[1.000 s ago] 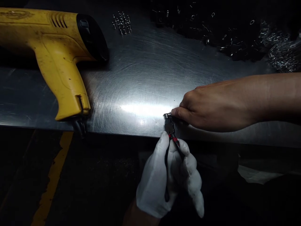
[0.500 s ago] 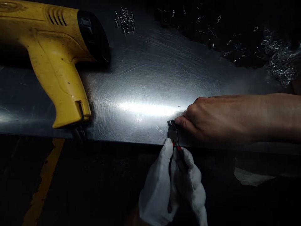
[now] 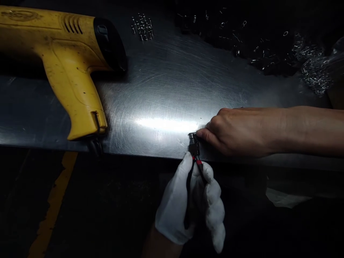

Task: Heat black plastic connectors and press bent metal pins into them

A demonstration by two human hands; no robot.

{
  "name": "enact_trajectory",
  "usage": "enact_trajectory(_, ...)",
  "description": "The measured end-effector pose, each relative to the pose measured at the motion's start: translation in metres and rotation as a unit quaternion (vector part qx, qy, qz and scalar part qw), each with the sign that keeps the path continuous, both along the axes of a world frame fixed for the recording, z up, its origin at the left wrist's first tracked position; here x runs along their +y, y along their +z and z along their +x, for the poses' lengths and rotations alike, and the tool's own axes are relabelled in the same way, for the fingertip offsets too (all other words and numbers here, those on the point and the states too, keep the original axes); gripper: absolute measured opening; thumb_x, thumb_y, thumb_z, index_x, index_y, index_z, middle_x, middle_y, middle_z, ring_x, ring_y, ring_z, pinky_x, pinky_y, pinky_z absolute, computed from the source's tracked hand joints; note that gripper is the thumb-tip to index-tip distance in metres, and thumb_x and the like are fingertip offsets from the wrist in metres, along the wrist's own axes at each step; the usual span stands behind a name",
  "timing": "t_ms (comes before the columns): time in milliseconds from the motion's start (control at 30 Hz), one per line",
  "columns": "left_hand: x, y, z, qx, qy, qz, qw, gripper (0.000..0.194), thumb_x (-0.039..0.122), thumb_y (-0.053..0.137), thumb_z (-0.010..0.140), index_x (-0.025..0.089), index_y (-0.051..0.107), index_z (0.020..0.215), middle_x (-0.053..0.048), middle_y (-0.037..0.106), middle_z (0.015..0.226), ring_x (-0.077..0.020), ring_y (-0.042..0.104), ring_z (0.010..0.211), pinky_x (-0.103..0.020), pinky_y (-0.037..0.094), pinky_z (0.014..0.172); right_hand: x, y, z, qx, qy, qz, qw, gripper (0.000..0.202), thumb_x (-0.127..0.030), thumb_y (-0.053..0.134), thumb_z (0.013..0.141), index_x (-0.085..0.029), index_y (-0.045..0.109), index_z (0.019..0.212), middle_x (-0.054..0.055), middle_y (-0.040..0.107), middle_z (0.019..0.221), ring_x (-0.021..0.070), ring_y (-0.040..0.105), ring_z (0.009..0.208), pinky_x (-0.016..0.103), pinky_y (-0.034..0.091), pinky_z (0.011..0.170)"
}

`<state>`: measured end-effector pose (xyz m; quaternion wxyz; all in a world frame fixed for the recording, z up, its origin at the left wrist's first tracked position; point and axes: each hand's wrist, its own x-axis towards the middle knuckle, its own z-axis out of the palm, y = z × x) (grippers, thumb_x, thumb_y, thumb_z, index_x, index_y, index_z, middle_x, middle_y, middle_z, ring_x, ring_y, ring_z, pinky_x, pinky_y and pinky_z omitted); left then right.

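Observation:
My left hand (image 3: 188,200), in a white glove and palm up, is closed around the handles of a pair of pliers (image 3: 194,149) with red and black grips. The pliers' jaws point away from me, over the near edge of the metal table. A small dark metal piece (image 3: 192,135) sits at the jaw tips. My bare right hand (image 3: 231,130) comes in from the right, thumb and fingers closed at the end of that piece. Its fingertips are partly hidden, so the piece's full shape cannot be made out.
A yellow heat gun (image 3: 72,75) lies on the metal table (image 3: 161,86) at left, its cord over the edge. Small metal pins (image 3: 142,27) stand grouped at the back. Loose metal bits and a clear bag of small parts (image 3: 317,73) lie at back right.
The view has shifted slightly. The pliers and my gloved hand sit a little further up and left in the picture, and the gloved fingers are curled around the handles. My right hand stays at the piece.

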<state>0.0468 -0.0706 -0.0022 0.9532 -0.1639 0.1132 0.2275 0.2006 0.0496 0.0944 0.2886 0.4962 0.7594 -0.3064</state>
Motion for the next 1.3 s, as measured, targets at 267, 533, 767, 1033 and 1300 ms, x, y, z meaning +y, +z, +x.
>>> enact_trajectory(267, -0.008, -0.004, 0.001, 0.019, 0.057, 0.011, 0.998, 0.063, 0.053, 0.014, 0.105, 0.019, 0.064, 0.088, 0.000, 0.058, 0.057, -0.0123, 0.054, 0.038, -0.030, 0.054, 0.038, -0.007, -0.003, 0.005, 0.028, 0.004, 0.026, 0.999, 0.056, -0.050, 0.025, 0.105, -0.020, 0.058, 0.071, 0.004, 0.063, 0.064, 0.0152, 0.057, 0.046, 0.030, 0.047, 0.046)
enact_trajectory(533, -0.014, -0.017, 0.002, 0.012, 0.087, 0.043, 0.995, 0.068, 0.054, 0.011, 0.104, 0.016, 0.064, 0.085, 0.001, 0.052, 0.054, -0.0098, 0.049, 0.035, -0.023, 0.049, 0.035, -0.013, 0.004, 0.011, 0.050, -0.037, 0.031, 0.998, 0.057, -0.052, 0.024, 0.105, -0.020, 0.060, 0.075, 0.005, 0.064, 0.071, 0.0176, 0.059, 0.056, 0.033, 0.048, 0.054)
enact_trajectory(767, -0.021, -0.029, -0.001, 0.028, 0.108, 0.088, 0.990, 0.066, 0.051, 0.011, 0.106, 0.016, 0.066, 0.091, 0.003, 0.050, 0.052, -0.0071, 0.045, 0.032, -0.019, 0.047, 0.034, -0.023, 0.014, 0.011, 0.053, -0.048, 0.029, 0.997, 0.046, -0.042, 0.031, 0.104, -0.021, 0.060, 0.074, 0.004, 0.065, 0.071, 0.0175, 0.057, 0.058, 0.033, 0.045, 0.055)
enact_trajectory(1033, -0.028, -0.044, 0.003, -0.048, 0.154, 0.119, 0.980, 0.076, 0.049, 0.000, 0.105, 0.016, 0.069, 0.099, 0.007, 0.040, 0.048, -0.0049, 0.039, 0.030, -0.020, 0.051, 0.038, -0.020, 0.016, 0.002, 0.038, 0.005, 0.059, 0.998, 0.041, -0.033, 0.038, 0.105, -0.021, 0.062, 0.073, 0.002, 0.066, 0.067, 0.0196, 0.060, 0.057, 0.035, 0.044, 0.057)
enact_trajectory(1300, -0.031, -0.050, 0.006, 0.003, 0.167, 0.112, 0.980, 0.075, 0.050, 0.006, 0.106, 0.016, 0.070, 0.087, 0.006, 0.038, 0.041, -0.0063, 0.037, 0.029, -0.018, 0.046, 0.036, -0.017, 0.011, 0.000, 0.046, 0.024, 0.060, 0.997, 0.034, -0.030, 0.046, 0.103, -0.021, 0.061, 0.074, 0.001, 0.066, 0.066, 0.0201, 0.060, 0.057, 0.037, 0.045, 0.057)
